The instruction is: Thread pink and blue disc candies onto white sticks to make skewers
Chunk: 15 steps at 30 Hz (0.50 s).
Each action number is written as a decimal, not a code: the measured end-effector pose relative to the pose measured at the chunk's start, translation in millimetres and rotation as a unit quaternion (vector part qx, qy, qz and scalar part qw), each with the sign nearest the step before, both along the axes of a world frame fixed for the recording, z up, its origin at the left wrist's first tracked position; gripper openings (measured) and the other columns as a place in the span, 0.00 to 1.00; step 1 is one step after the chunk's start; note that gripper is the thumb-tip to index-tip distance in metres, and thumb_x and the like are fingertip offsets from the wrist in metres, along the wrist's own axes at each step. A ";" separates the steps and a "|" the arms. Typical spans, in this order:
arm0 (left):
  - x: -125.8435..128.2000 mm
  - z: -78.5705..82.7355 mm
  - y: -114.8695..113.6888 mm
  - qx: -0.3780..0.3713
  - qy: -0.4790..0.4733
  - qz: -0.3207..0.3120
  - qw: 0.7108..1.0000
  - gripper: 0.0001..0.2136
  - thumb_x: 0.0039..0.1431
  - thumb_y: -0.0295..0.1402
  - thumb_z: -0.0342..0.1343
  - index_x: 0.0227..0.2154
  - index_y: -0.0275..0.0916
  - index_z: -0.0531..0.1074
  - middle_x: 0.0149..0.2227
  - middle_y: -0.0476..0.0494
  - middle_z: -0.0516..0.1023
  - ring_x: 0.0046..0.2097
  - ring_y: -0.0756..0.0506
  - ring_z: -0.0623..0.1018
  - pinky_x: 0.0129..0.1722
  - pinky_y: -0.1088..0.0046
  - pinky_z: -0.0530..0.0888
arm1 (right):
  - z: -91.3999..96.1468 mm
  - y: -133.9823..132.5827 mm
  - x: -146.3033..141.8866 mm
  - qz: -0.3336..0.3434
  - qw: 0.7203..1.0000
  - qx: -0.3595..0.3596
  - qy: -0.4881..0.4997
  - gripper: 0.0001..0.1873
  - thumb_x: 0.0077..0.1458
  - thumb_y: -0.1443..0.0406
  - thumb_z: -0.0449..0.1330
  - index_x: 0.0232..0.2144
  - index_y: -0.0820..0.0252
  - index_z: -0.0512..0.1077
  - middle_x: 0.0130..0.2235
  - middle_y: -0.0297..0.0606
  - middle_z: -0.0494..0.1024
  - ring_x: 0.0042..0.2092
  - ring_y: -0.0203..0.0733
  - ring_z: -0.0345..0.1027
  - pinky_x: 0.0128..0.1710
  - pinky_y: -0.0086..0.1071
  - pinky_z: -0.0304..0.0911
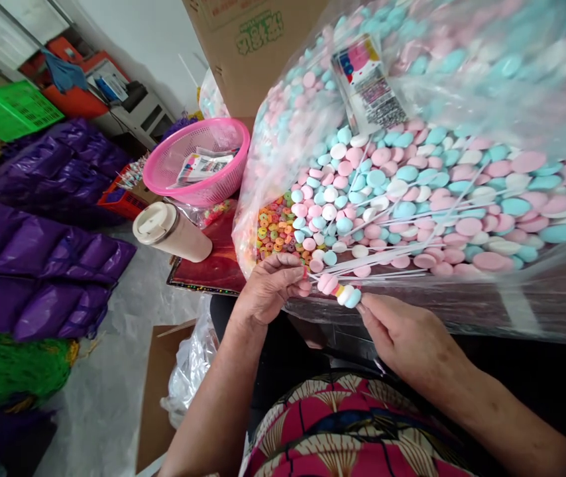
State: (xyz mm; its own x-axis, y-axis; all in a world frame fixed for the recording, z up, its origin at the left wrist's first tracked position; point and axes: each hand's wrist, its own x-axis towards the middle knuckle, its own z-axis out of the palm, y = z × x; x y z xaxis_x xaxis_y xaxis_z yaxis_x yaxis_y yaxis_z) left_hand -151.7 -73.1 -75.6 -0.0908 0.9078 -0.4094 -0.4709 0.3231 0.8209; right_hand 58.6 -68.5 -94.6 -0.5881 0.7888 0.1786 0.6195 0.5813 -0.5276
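My right hand (405,331) pinches the near end of a white stick threaded with candies (340,291): pink, white and blue discs with small coloured pieces between them. My left hand (278,281) is closed at the stick's other end, with a small red candy piece (305,272) at its fingertips. Just beyond the left fingers lie loose orange, yellow and green candy rings (280,228). Pink, blue and white candy discs (412,172) spread across the plastic beyond both hands. Several loose white sticks (387,255) lie on the discs near the table's edge.
A printed packet stack (370,86) rests on the candy. To the left stand a pink basket (236,169) holding packets and a lidded cup (173,232). A cardboard box (258,46) rises behind. Purple bags (29,271) cover the floor at left.
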 end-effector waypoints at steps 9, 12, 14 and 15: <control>12.6 -15.4 -0.4 -0.003 -0.082 -0.005 0.997 0.14 0.38 0.27 0.67 0.32 0.34 0.76 0.27 0.47 0.79 0.21 0.53 0.75 0.22 0.80 0.74 | -0.8 -1.9 2.8 -0.015 0.997 0.076 -0.001 0.15 0.60 0.68 0.45 0.28 0.61 0.70 0.26 0.37 0.74 0.26 0.36 0.66 0.25 0.31 0.50; 12.0 -14.8 -2.0 0.024 -0.095 0.014 0.995 0.14 0.39 0.24 0.65 0.33 0.35 0.75 0.28 0.49 0.79 0.24 0.53 0.76 0.26 0.78 0.75 | 1.1 -2.3 1.3 -0.022 0.988 0.153 -0.025 0.15 0.60 0.69 0.46 0.29 0.62 0.71 0.26 0.38 0.74 0.25 0.37 0.65 0.24 0.32 0.48; 11.4 -13.5 -4.0 0.037 -0.097 0.005 0.995 0.14 0.41 0.24 0.64 0.35 0.35 0.75 0.28 0.49 0.79 0.26 0.52 0.77 0.28 0.77 0.76 | 4.5 -2.6 1.5 -0.023 0.981 0.188 -0.038 0.14 0.59 0.70 0.47 0.29 0.63 0.72 0.25 0.37 0.73 0.25 0.37 0.64 0.25 0.32 0.48; 11.3 -13.0 -4.9 0.043 -0.095 -0.001 0.995 0.14 0.41 0.25 0.64 0.36 0.35 0.75 0.29 0.48 0.79 0.27 0.51 0.77 0.29 0.76 0.77 | 6.6 -2.7 1.8 -0.025 0.978 0.202 -0.042 0.14 0.59 0.70 0.48 0.29 0.63 0.73 0.24 0.37 0.72 0.25 0.37 0.64 0.25 0.32 0.48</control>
State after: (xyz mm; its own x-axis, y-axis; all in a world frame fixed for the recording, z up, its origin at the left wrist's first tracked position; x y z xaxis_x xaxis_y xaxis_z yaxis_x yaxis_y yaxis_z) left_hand -140.4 -77.9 -88.6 -0.0173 0.9403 -0.3400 -0.6189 0.2570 0.7422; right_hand 60.4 -71.2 -88.0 -0.5772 0.6917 0.4341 0.6833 0.7001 -0.2071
